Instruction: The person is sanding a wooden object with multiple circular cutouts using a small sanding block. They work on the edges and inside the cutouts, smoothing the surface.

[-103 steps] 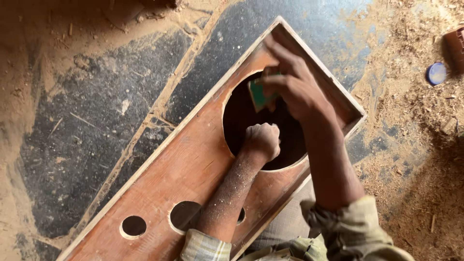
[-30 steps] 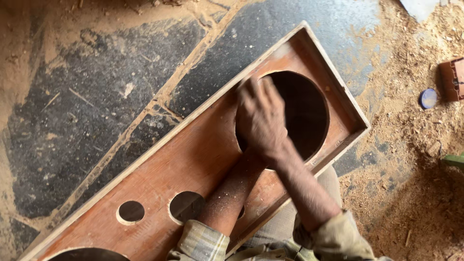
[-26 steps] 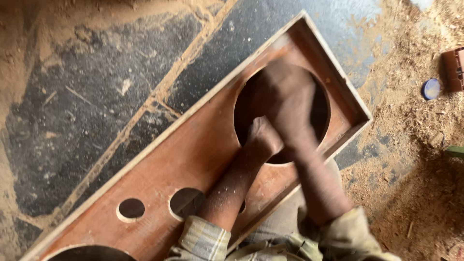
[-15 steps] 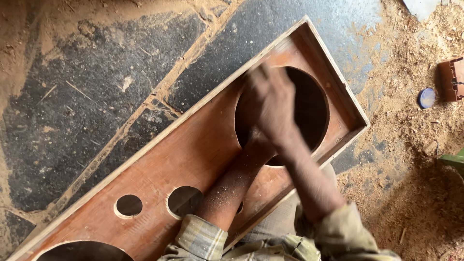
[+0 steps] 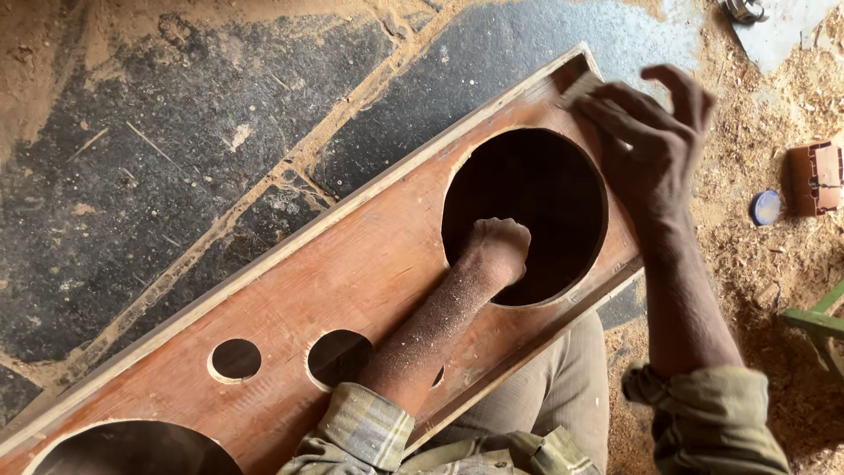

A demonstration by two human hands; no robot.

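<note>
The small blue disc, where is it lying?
The blue disc lies on the sawdust at the head view's right edge, beside a reddish-brown block, right of the right hand.

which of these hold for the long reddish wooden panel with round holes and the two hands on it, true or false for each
1. The left hand is a closed fist at the rim of the large round hole. True.
2. The right hand is deep inside that hole. False: it is at the far corner of the long reddish wooden panel, fingers spread.
3. Two small round holes lie side by side near the left forearm. True.
4. The floor is clean tile. False: sawdust covers the dark floor.
5. A small blue round lid lies in the sawdust. True.
</note>
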